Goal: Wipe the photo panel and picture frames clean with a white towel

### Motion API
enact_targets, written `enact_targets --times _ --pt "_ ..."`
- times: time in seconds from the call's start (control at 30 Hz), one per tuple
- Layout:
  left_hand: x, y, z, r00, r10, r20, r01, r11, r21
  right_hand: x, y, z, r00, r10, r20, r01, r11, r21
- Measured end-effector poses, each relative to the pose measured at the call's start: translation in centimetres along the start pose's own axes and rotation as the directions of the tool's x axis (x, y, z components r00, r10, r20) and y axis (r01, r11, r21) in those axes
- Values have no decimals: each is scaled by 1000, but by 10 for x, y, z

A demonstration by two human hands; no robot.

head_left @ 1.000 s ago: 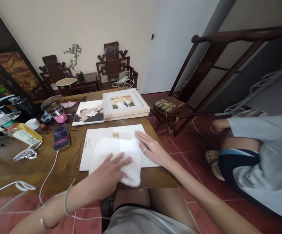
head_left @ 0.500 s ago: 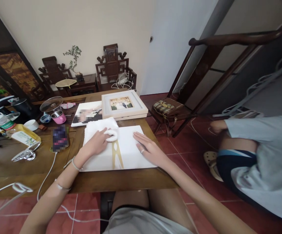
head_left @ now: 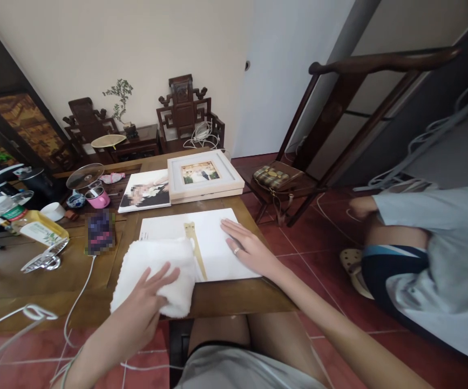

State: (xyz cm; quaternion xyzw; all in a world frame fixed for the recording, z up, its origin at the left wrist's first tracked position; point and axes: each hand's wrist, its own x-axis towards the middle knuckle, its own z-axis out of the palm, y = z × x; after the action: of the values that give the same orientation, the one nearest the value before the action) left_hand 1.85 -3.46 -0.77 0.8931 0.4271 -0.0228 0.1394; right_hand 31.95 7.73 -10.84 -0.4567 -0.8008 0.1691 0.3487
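A white board (head_left: 213, 243) with a thin gold stripe lies flat on the wooden table (head_left: 234, 300) in front of me. My left hand (head_left: 147, 302) rests with spread fingers on a folded white cloth (head_left: 156, 270) at the board's near left corner. My right hand (head_left: 245, 247), ring on one finger, lies flat and open on the board's right side.
Behind the board are a white framed photo (head_left: 203, 175) and an unframed print (head_left: 144, 192). To the left lie a phone (head_left: 100, 231) with a white cable, a pink cup (head_left: 98, 197), bowls and a yellow packet. Another person (head_left: 424, 265) crouches on the tiled floor at right.
My left hand has dragged the white cloth from the board's far left corner down to its near left corner. The right hand has stayed put on the board.
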Motion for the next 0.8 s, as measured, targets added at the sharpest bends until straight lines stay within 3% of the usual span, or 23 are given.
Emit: enact_targets --times 0.13,0.27,0.37,0.47,0.6,0.8 --pt "12 -11 -6 1000 -23 12 23 999 -37 0 -1 0 1000 1 -2 -1 1000 16" --pt "57 -41 -18 995 -86 50 89 995 -49 0 -1 -1 1000 4 5 -4 1000 12" --pt "92 -67 -22 993 -115 11 115 993 -1 0 -1 -1 1000 1 10 -1 1000 12" --pt "107 -81 -24 991 -126 -35 128 991 42 0 -1 0 1000 2 10 -2 1000 15" --pt "86 -60 -27 989 -145 26 144 989 41 -1 -1 0 1000 2 7 -2 1000 16" --pt "10 -2 -23 975 -84 205 91 996 -25 0 -1 -1 1000 -4 7 4 1000 6"
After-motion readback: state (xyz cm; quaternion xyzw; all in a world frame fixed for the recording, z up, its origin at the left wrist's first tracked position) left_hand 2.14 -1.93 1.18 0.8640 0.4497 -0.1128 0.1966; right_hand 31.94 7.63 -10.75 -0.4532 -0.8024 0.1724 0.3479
